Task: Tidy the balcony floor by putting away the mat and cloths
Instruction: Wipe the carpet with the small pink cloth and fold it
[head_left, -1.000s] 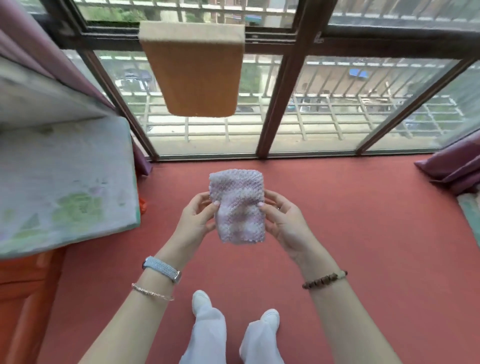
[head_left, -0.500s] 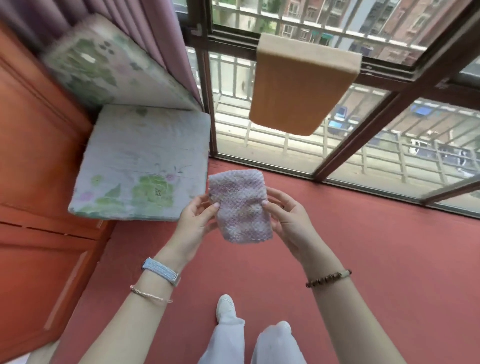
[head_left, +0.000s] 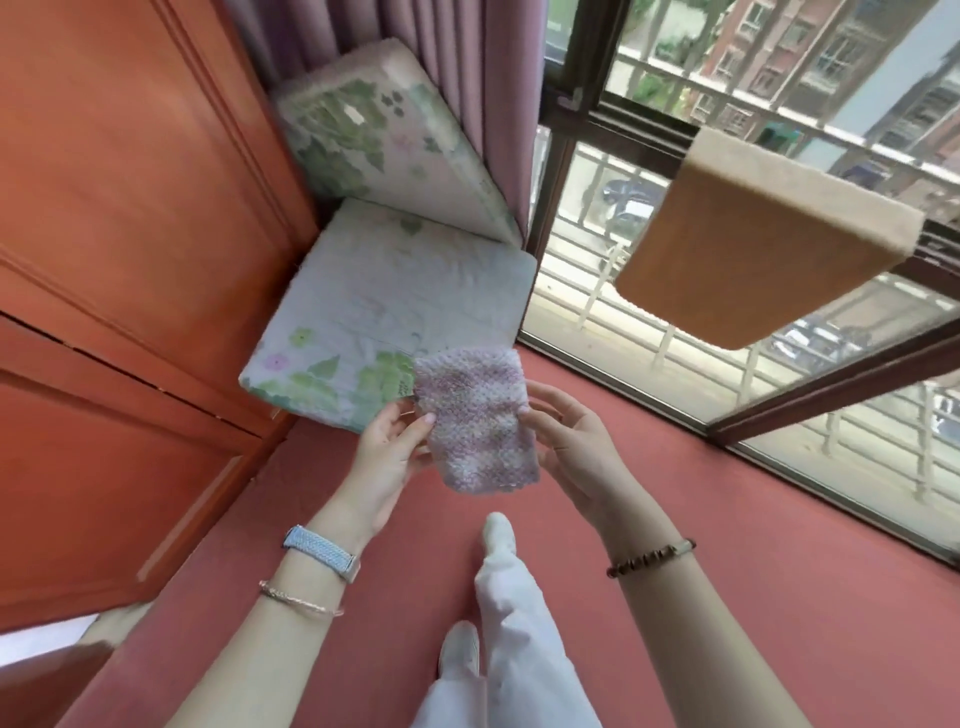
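Over the last second the view swings left. The orange wooden cabinet (head_left: 130, 260) and the two floral cushions now fill the left side, where before the window was straight ahead. The hold itself is unchanged. The small pink-and-white cloth (head_left: 475, 421) is folded into a neat rectangle and held upright in the air above the red floor (head_left: 727, 519), between both hands. The left hand (head_left: 387, 457) pinches the cloth's left edge, thumb on the near face and fingers behind. The right hand (head_left: 571, 447) pinches the right edge more lightly, with the thumb tip on the border and the other fingers loosely curled just past it; how much they press from behind cannot be told. From this angle the cloth now overlaps the near right corner of the flat cushion (head_left: 395, 301). The second cushion (head_left: 379, 140) leans behind it against the pink curtain (head_left: 467, 78). The tan mat (head_left: 753, 244) is already off the floor, draped over the window rail at far right. Judgement: folding looks finished, and the turn suggests the cushion or cabinet side is where the cloth will be set down. No other cloth shows on the visible floor.
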